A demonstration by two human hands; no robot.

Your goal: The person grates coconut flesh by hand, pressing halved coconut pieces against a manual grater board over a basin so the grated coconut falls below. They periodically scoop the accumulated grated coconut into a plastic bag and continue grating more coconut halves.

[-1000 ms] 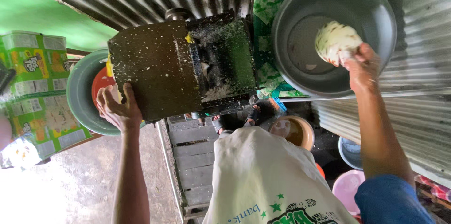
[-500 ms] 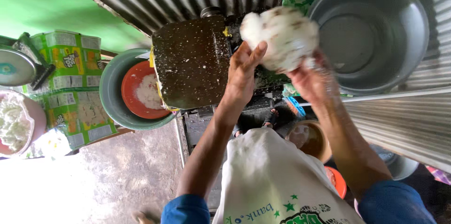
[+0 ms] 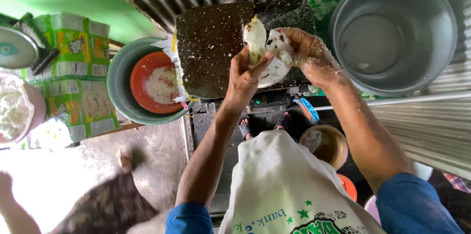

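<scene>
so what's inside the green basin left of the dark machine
The green basin holds an orange bowl with a heap of white shreds in it. The bowl's right edge is covered by the dark machine, and the basin's floor under the bowl cannot be seen.

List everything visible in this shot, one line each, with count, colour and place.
White lump: one, white with dark specks, held over the machine by both hands.
Dark machine housing: one, blackish, flecked white, centre.
Metal basin: one, grey, top right.
Green basin: one, left of the machine.
Orange bowl: one, inside the green basin, holding white shreds.
Green cartons: stacked, far left.
Tan bowl: one, below right of the machine.
Corrugated sheets: grey, top and right.
Sandalled feet: two, below the machine.
Left hand: gripping the lump.
Right hand: gripping the lump.
</scene>
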